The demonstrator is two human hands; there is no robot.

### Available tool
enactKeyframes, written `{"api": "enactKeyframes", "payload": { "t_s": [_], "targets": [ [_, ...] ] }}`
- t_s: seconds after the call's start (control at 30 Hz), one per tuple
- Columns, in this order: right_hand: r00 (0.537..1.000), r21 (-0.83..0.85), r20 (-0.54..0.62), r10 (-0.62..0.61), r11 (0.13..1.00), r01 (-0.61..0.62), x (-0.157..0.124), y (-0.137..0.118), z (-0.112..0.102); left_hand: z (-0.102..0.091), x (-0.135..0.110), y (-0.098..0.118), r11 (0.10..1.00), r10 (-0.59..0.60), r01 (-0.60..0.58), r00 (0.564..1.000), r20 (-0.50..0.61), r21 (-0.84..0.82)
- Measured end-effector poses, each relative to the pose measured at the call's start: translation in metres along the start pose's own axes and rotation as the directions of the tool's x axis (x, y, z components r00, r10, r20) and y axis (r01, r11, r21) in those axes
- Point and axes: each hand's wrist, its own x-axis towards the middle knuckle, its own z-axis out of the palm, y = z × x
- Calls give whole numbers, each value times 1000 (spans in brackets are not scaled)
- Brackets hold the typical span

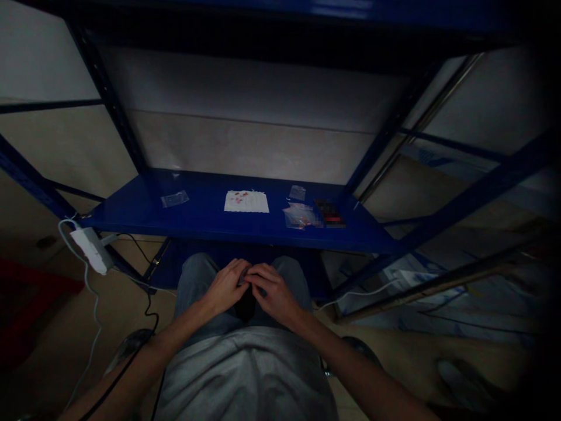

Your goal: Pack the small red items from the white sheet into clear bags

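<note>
1. Labels: a dark box [330,213] carries a red marking; any writing on it is too dim and small to read.
2. Surface: a blue steel shelf [205,196] holds, from left to right, a small clear plastic bag [175,199], a white paper sheet [246,202] dotted with small red and orange bits, a second small clear bag [297,192], and a clear bag of orange items [298,217] just beside the dark box.
3. Room: pale panels [245,123] stand behind the shelf, within a blue upright [105,99]. A white power strip [91,250] hangs at the shelf's left end, with white and black cables. Below lies a tan floor [65,310].
4. Hands: the left hand [225,286] and right hand [274,292] meet above the person's denim-covered lap [197,280], well below the shelf.
5. Fingers: those of both hands are curled closed and grip a small grey object [242,276] between them; its kind cannot be told.
</note>
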Motion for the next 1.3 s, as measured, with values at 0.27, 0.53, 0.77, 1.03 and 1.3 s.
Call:
{"api": "enactKeyframes", "payload": {
  "t_s": [0.27, 0.53, 0.77, 1.03, 1.3],
  "targets": [
    [976, -102, 218, -22, 994, 46, -1, -10, 3, -4, -4, -3, 983, 93, -105, 992, 86, 152],
    [954, -144, 300, 4, 989, 41, -4, -12, 4, -4, -3, -8, 993, 98, -106, 983, 158, 46],
    [931, -53, 360, -65, 995, 90, 23, -7, 0, -9, 3, -15, 999, -1, -3, 996, 92, 43],
    [948, -19, -318, 23, 999, -31, 164, 83, -36, -30, 27, -40, 890, -366, 254, 893, -262, -378],
    [986, -233, -43, 162, 958, -168, 250, 193, -8, -26, 28, -31, 782, -484, 343, 860, -160, -520]
  ]
}}
